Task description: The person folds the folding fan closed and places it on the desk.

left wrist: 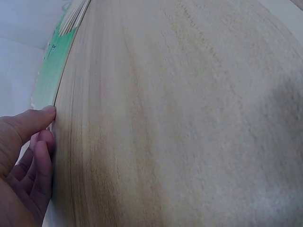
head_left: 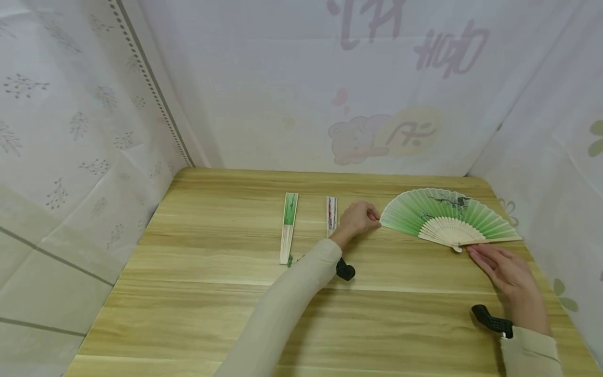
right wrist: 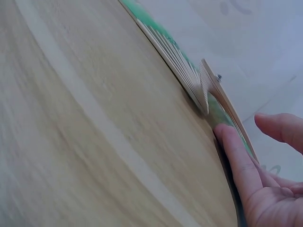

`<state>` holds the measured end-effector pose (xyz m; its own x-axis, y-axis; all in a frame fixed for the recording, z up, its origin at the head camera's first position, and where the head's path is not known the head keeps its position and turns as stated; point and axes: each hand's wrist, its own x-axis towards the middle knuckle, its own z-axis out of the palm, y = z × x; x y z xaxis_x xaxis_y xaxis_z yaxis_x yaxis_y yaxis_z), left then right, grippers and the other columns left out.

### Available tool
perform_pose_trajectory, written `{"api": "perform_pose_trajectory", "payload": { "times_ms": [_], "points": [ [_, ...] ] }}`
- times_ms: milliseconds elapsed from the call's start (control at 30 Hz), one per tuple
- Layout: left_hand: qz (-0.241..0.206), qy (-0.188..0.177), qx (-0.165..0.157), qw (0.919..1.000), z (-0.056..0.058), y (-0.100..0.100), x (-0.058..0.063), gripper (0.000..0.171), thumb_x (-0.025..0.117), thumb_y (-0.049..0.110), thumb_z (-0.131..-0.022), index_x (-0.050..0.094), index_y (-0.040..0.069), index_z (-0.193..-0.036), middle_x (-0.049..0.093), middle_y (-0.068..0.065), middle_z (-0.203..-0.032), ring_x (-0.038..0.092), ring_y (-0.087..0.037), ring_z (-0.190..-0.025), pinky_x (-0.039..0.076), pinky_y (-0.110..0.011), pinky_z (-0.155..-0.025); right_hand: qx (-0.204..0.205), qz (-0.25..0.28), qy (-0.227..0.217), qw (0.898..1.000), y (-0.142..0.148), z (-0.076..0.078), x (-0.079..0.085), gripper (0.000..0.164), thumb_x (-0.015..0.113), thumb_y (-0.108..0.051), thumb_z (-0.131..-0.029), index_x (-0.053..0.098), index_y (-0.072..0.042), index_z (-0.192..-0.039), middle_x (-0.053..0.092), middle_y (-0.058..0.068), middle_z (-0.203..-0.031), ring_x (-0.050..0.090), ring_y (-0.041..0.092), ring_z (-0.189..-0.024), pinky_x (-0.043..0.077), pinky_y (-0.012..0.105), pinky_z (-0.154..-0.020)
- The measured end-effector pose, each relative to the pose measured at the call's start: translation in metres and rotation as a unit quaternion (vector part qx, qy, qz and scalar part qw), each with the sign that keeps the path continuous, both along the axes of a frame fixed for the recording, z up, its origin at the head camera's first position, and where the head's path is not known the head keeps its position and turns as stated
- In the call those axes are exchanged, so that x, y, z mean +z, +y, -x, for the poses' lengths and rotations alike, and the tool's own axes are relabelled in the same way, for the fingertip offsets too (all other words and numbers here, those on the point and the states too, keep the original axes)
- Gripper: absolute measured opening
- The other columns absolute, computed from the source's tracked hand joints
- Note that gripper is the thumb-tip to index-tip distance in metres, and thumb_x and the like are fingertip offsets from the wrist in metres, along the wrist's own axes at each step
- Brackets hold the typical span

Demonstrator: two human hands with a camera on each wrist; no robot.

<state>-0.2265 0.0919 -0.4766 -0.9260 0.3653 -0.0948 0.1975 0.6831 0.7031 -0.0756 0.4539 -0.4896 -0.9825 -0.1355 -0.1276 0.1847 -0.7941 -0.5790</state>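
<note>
An opened green folding fan with pale ribs and a dark branch-and-bird print spreads at the back right of the wooden table. At its left corner, my left hand pinches the edge between thumb and fingers. In the left wrist view, the thumb of the left hand meets the fan's green leaf. My right hand lies palm up near the pivot, fingers extended against the fan's right guard stick. The right wrist view shows the right hand with its thumb raised apart from the fan ribs.
A closed green fan lies left of centre, with a green tassel by its lower end. Next to it lies a closed white fan, partly hidden by the left forearm. A patterned curtain hangs behind the wooden table.
</note>
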Motion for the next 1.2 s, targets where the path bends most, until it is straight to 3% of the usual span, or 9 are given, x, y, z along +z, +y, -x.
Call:
{"api": "perform_pose_trajectory", "payload": {
  "times_ms": [133,267,400,567,700,1000,1200],
  "points": [
    [0.007,0.000,0.003,1.0000,0.000,0.000,-0.001,0.009,0.085,0.025,-0.087,0.077,0.023,-0.091,0.063,0.018,-0.075,0.059,-0.002,-0.073,0.047,-0.024,-0.064,0.003,0.062,0.017,0.998,-0.004,0.002,-0.003,0.044,0.020,0.014,-0.107,0.059,0.019,-0.126,0.060,0.031,-0.124,0.059,0.039,-0.121,0.034,0.042,-0.111],
    [0.009,-0.001,0.006,0.9999,0.000,0.000,-0.001,0.009,0.085,0.025,-0.086,0.077,0.023,-0.092,0.063,0.019,-0.075,0.059,-0.002,-0.073,0.047,-0.024,-0.064,-0.026,0.031,-0.015,0.999,-0.010,0.005,-0.001,0.039,0.029,0.013,-0.107,0.065,0.015,-0.120,0.064,0.026,-0.118,0.063,0.034,-0.115,0.041,0.039,-0.107],
    [0.009,0.001,0.005,0.9999,-0.001,0.001,-0.001,0.010,0.085,0.024,-0.086,0.078,0.023,-0.093,0.063,0.019,-0.075,0.058,-0.002,-0.074,0.046,-0.024,-0.064,-0.043,0.014,-0.026,0.999,-0.014,0.006,0.001,0.039,0.029,0.013,-0.106,0.067,0.014,-0.118,0.065,0.025,-0.117,0.065,0.033,-0.112,0.041,0.038,-0.106],
    [0.009,-0.001,0.013,0.9999,-0.002,0.001,0.001,0.010,0.085,0.024,-0.087,0.078,0.022,-0.094,0.063,0.019,-0.075,0.058,-0.002,-0.072,0.046,-0.024,-0.063,-0.087,-0.022,-0.078,0.993,-0.022,0.014,0.003,0.031,0.041,0.014,-0.104,0.072,0.011,-0.107,0.068,0.021,-0.106,0.069,0.030,-0.102,0.047,0.035,-0.100],
    [0.017,-0.006,0.014,0.9997,-0.004,0.002,0.003,0.007,0.083,0.024,-0.088,0.079,0.022,-0.094,0.063,0.018,-0.075,0.058,-0.003,-0.071,0.046,-0.024,-0.061,-0.110,-0.044,-0.095,0.988,-0.026,0.016,0.005,0.031,0.042,0.019,-0.101,0.072,0.012,-0.100,0.068,0.019,-0.101,0.071,0.030,-0.095,0.052,0.035,-0.093],
    [0.030,-0.010,-0.006,0.9995,-0.004,0.002,0.004,0.004,0.080,0.026,-0.092,0.079,0.023,-0.094,0.063,0.017,-0.076,0.058,-0.004,-0.071,0.046,-0.023,-0.061,-0.127,-0.071,-0.155,0.977,-0.030,0.020,0.010,0.022,0.052,0.018,-0.098,0.072,0.010,-0.093,0.069,0.018,-0.095,0.072,0.029,-0.090,0.054,0.035,-0.089],
    [-0.004,-0.001,-0.029,0.9996,-0.002,-0.004,0.004,0.005,0.079,0.023,-0.092,0.077,0.019,-0.093,0.065,0.014,-0.079,0.058,-0.005,-0.074,0.045,-0.024,-0.064,-0.125,-0.063,-0.160,0.977,-0.031,0.022,0.014,0.021,0.051,0.015,-0.099,0.070,0.009,-0.093,0.068,0.018,-0.095,0.072,0.029,-0.090,0.055,0.037,-0.089]
  ]
}}
